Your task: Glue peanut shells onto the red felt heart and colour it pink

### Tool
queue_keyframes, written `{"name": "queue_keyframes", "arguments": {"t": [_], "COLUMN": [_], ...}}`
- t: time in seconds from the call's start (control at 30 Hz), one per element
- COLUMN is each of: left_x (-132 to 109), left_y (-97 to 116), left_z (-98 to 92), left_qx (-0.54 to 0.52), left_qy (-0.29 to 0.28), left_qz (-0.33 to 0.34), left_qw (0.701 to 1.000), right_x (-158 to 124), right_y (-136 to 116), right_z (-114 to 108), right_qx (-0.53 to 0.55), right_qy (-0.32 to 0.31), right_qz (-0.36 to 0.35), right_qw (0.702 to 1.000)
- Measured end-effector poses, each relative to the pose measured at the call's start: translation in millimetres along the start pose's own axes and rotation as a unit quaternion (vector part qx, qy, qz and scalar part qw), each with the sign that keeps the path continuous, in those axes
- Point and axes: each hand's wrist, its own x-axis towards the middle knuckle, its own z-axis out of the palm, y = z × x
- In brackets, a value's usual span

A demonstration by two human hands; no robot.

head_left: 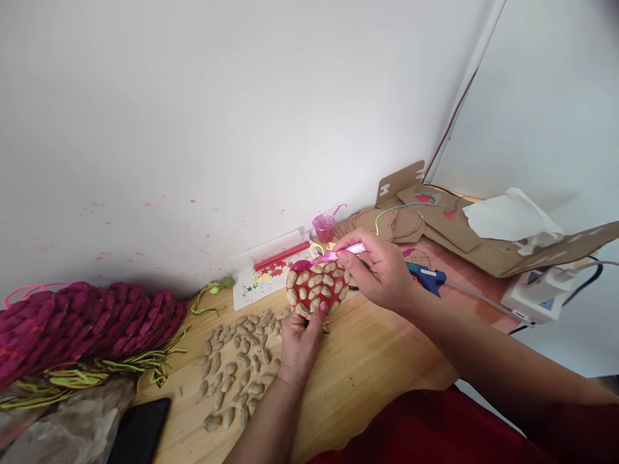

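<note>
My left hand (pixel 300 343) grips the lower edge of a round red piece covered with peanut shells (pixel 316 287), its thumb on the front. Most of those shells are bare tan, while one at the upper left (pixel 301 265) is magenta. Between the thumb and fingers of my right hand (pixel 380 270) is a white-handled paintbrush (pixel 355 249), its bristle end stained pink and close to the magenta shell. Whether the bristles touch it I cannot tell. A clear cup of pink paint (pixel 324 227) stands behind, against the wall.
Loose peanuts (pixel 242 361) lie left of my hands. Stacked magenta pieces (pixel 91 322) and a dark phone (pixel 140 428) are farther left. Paper stars (pixel 278 267) rest on white paper. Cardboard pieces (pixel 449 229), a blue glue gun (pixel 428 277) and a white power strip (pixel 536 296) are right.
</note>
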Motion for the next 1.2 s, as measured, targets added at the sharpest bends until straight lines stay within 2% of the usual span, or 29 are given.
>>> {"name": "queue_keyframes", "arguments": {"t": [0.17, 0.33, 0.5, 0.73, 0.93, 1.2], "left_x": [-1.2, -1.5, -2.3, -2.3, -1.4, -3.9], "left_y": [3.2, -0.9, 5.5, 10.3, 2.2, 1.4], "left_z": [2.9, 2.2, 1.2, 2.0, -1.1, -1.4], "left_qx": [-0.023, -0.067, -0.026, -0.010, -0.012, -0.018], "left_qy": [0.011, -0.011, -0.001, 0.007, -0.021, -0.044], "left_qz": [-0.016, -0.009, -0.013, -0.014, -0.016, 0.007], "left_qw": [1.000, 0.998, 1.000, 1.000, 1.000, 0.999], "right_x": [-2.2, -8.7, -12.4, -18.6, -22.2, -22.5], "right_y": [-1.8, 0.9, 4.8, 2.8, -10.1, -20.8], "right_z": [-0.7, 1.1, 2.9, 1.4, 0.6, 2.6], "right_qx": [0.023, 0.098, 0.185, 0.155, 0.062, 0.064], "right_qy": [0.002, 0.015, 0.033, 0.033, 0.043, 0.017], "right_qz": [0.009, 0.098, 0.151, 0.125, 0.044, 0.007], "right_qw": [1.000, 0.990, 0.970, 0.979, 0.996, 0.998]}}
